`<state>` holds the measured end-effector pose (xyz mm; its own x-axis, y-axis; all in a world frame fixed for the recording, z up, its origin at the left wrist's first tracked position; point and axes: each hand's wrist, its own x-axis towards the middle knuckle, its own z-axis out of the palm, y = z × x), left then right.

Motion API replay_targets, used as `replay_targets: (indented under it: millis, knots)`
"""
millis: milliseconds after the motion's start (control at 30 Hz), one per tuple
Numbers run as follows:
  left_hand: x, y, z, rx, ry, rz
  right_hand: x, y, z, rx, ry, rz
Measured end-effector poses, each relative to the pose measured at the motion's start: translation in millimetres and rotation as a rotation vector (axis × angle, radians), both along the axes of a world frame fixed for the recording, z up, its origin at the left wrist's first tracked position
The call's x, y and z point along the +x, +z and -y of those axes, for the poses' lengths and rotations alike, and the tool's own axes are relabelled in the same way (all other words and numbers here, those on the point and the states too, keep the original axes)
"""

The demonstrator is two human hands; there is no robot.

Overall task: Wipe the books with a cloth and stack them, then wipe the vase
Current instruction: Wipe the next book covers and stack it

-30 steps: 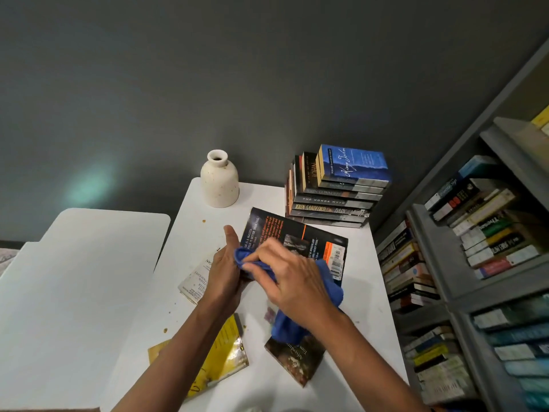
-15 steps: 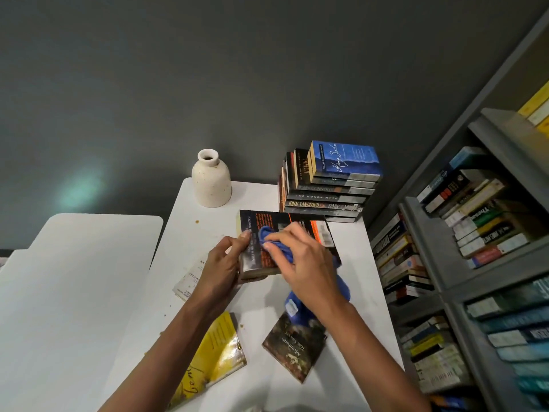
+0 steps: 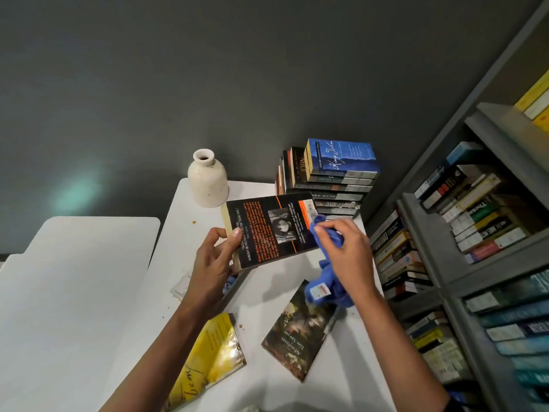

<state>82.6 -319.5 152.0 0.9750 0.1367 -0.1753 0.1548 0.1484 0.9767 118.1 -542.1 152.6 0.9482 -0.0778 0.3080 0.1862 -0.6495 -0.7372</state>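
Risk over white table [image 3: 184,233]: bumping uneven far-right stack of paperback books [image 3: 329,179] when adding to it. Risk of slip: black paperback book [image 3: 267,230] pinched only at left edge by left hand [image 3: 214,263], tilted above table. Right edge touched by blue cloth [image 3: 326,288] bunched in right hand [image 3: 347,248].

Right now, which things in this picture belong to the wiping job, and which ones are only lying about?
Job: black book in the left hand, blue cloth in the right hand, book stack, vase, Tom Sawyer book, yellow book.
Lying about: books on the grey shelves, second white table.
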Motion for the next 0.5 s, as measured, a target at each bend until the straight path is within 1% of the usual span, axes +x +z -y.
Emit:
replay_targets:
  millis: [67,133,233,300,333,367,400,433,467,500]
  knots:
    - [0.9,-0.4,-1.9,0.041,-0.035,0.048,8.0,-10.1,13.2,-0.02,-0.071,-0.067]
    - [2.1,-1.1,-4.3,0.057,-0.074,0.093,12.4,-15.0,22.5,0.016,-0.136,-0.142]
    - [5.8,-3.0,-9.6,0.072,-0.15,0.149,14.2,-9.5,31.5,0.032,-0.204,-0.248]
    - [9.2,-0.5,-12.0,0.088,-0.215,0.196,15.4,0.7,31.5,0.079,-0.199,-0.42]
    - [11.2,1.3,-13.3,0.114,-0.249,0.229,16.4,6.4,30.3,0.163,-0.184,-0.55]
    - [13.2,3.1,-13.8,0.172,-0.285,0.277,16.3,13.7,28.0,0.298,-0.149,-0.709]
    - [14.4,4.9,-13.5,0.263,-0.32,0.338,16.3,19.0,26.8,0.465,-0.083,-0.856]
    - [15.3,6.4,-12.7,0.374,-0.353,0.406,16.6,23.4,25.0,0.629,-0.008,-0.95]
    - [16.0,7.8,-10.9,0.488,-0.385,0.475,18.5,24.2,24.6,0.757,0.047,-0.975]
    - [16.5,8.9,-8.5,0.586,-0.413,0.539,19.7,25.7,23.8,0.84,0.075,-0.964]
